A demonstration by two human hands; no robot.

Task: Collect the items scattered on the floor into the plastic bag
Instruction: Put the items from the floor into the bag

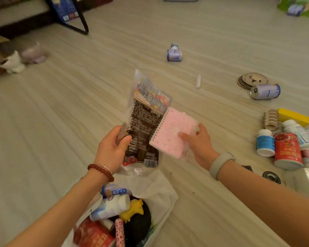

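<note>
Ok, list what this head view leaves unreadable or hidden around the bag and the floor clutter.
- Plastic bag: its lower part is cut off by the bottom edge; the left arm covers its near side.
- Snack packet in the left hand: print too blurred to read; the pink notebook held by the right hand overlaps its right edge.
- Pile at right: cut off by the frame edge.
- Pale figurines far left: motion-blurred.
</note>
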